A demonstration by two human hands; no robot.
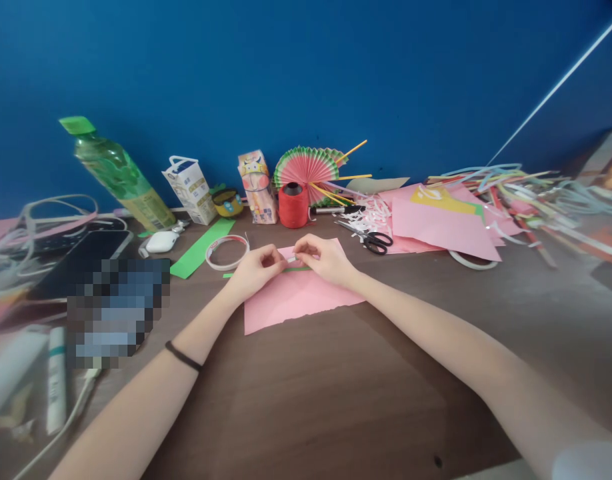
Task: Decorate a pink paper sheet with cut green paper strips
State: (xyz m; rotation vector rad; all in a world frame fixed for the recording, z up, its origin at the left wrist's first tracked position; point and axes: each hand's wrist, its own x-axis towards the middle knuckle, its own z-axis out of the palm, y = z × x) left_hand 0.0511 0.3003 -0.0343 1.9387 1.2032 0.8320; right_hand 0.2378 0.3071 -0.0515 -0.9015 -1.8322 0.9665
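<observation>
Both hands meet above a sheet of pink paper lying on the table, its near edge uneven. My left hand is closed in a pinch at the paper's left side. From the right, my right hand pinches with thumb and forefinger. Between the fingertips of both is a small white strip, too small to make out fully. A narrow green strip runs across the paper beneath the fingers. Just left of my left hand lies a roll of double-sided tape.
Green paper lies left of the tape. Black-handled scissors, a red thread spool and a folded paper fan sit behind. Phones and cables crowd the left, near a green bottle. Pink sheets lie right.
</observation>
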